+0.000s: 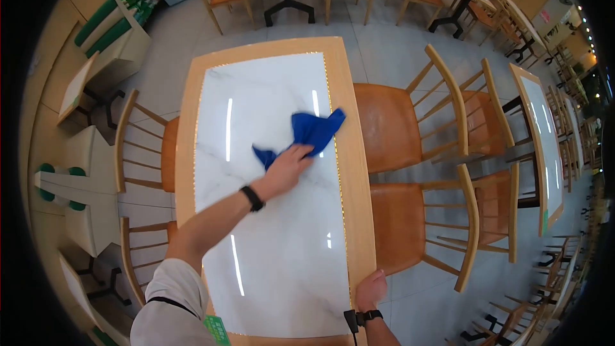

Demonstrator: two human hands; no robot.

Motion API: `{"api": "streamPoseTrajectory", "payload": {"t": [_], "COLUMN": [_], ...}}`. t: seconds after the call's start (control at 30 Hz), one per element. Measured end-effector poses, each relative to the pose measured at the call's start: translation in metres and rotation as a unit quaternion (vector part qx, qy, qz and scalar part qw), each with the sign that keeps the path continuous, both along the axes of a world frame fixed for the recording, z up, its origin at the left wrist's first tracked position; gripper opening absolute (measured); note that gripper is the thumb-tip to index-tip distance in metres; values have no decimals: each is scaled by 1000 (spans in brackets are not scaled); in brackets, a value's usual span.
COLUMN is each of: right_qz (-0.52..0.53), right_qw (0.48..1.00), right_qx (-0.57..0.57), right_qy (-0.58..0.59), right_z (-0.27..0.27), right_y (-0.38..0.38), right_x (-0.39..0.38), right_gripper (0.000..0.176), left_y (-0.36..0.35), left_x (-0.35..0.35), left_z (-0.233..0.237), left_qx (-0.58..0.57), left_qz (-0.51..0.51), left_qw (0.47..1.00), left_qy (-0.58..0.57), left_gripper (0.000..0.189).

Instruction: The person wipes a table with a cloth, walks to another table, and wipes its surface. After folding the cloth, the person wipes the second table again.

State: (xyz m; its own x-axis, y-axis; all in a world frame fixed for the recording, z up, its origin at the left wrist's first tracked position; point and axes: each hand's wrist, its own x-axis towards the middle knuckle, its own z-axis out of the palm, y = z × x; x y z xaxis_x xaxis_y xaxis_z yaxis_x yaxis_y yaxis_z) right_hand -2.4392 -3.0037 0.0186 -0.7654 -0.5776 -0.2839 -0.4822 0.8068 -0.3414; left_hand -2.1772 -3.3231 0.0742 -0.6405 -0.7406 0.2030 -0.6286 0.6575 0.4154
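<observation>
My left hand (288, 170) presses a crumpled blue cloth (314, 131) onto the white marble-look top of a wood-framed table (275, 230). Its fingers are closed over the cloth, whose far corner reaches onto the right wooden border and whose smaller flap sticks out to the left. A black band (252, 198) circles that wrist. At the near right edge of the table is my right hand (371, 289), blurred, with its fingers mostly hidden. A dark watch sits on its wrist, and a small black object (350, 321) on a cord overlaps the table beside it.
Chairs with orange seats (387, 128) stand along the right side, and more chairs (144, 144) are tucked in on the left. A green card (216, 329) lies at the near left corner. Further tables (541, 141) and a bench (115, 38) stand around.
</observation>
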Motion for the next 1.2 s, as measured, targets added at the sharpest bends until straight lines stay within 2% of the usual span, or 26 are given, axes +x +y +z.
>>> {"api": "streamPoseTrajectory", "payload": {"t": [0.2, 0.27, 0.3, 0.37, 0.4, 0.47, 0.53, 0.57, 0.6, 0.63, 0.67, 0.7, 0.73, 0.77, 0.8, 0.83, 0.87, 0.97, 1.0, 1.03, 1.07, 1.1, 1.17, 1.2], "right_qz": [-19, -19, -14, 51, 53, 80, 90, 83, 205, 325, 322, 434, 530, 526, 391, 234, 67, 75, 77, 73, 68, 65, -13, -14], "right_qw": [999, 998, 998, 986, 985, 946, 954, 954, 940, 910, 912, 894, 844, 846, 915, 935, 905, 924, 926, 931, 935, 938, 920, 922], "right_qx": [-22, -23, -34, -126, -126, -123, -141, -143, -165, -182, -183, -97, -7, -8, -65, -123, -180, -230, -226, -203, -181, -178, -222, -224], "right_qy": [17, -52, -49, -97, -101, -290, -250, -250, -217, -180, -178, -47, 84, 86, -77, -235, -378, -296, -292, -294, -296, -290, -323, -315], "right_z": [24, 23, 20, 11, 9, 15, 0, -35, -82, -104, -95, -85, -77, -82, -88, -101, -109, -105, -95, -61, -56, -52, -92, -76], "right_y": [-9, -4, -2, 9, 13, 11, 16, 17, 21, 30, 36, 36, 42, 57, 74, 91, 101, 146, 158, 166, 178, 190, 214, 222], "right_x": [3, -1, -7, -15, -21, -38, -41, -53, -71, -82, -86, -89, -89, -90, -88, -87, -87, -92, -93, -88, -90, -87, -105, -104], "right_gripper": [46, 48, 48, 48, 48, 50, 44, 44, 42, 39, 39, 35, 32, 32, 27, 23, 22, 26, 26, 25, 24, 24, 21, 21], "left_y": [185, 240, 268, 315, 337, 375, 402, 415, 425, 434, 443, 450, 455, 461, 466, 471, 474, 490, 493, 498, 503, 512, 527, 533], "left_x": [40, 45, 48, 44, 40, 30, 18, 14, 10, 7, 1, -3, -5, -6, -7, -8, -4, 6, 13, 21, 29, 40, 55, 63], "left_z": [23, 30, 27, 29, 34, 44, 48, 42, 35, 28, 27, 26, 25, 26, 27, 39, 39, 38, 30, 24, 22, 21, 30, 25], "left_qx": [21, 41, 48, 57, 88, 120, 148, 138, 136, 126, 116, 108, 107, 123, 140, 152, 148, 122, 119, 112, 104, 111, 105, 101], "left_qz": [181, 225, 243, 266, 289, 309, 330, 334, 328, 330, 333, 333, 330, 306, 281, 265, 257, 338, 357, 375, 392, 399, 389, 373], "left_qw": [982, 971, 966, 959, 950, 940, 932, 932, 935, 935, 936, 937, 938, 944, 949, 951, 954, 931, 923, 916, 909, 907, 915, 922], "left_qy": [-49, -66, -70, -77, -79, -85, -23, -16, -17, -15, -12, -8, -7, 8, 22, 39, 42, 69, 79, 87, 94, 68, 20, 14], "left_gripper": [30, 29, 29, 29, 27, 25, 22, 19, 19, 18, 17, 17, 17, 16, 16, 18, 18, 29, 34, 38, 43, 48, 58, 56]}}
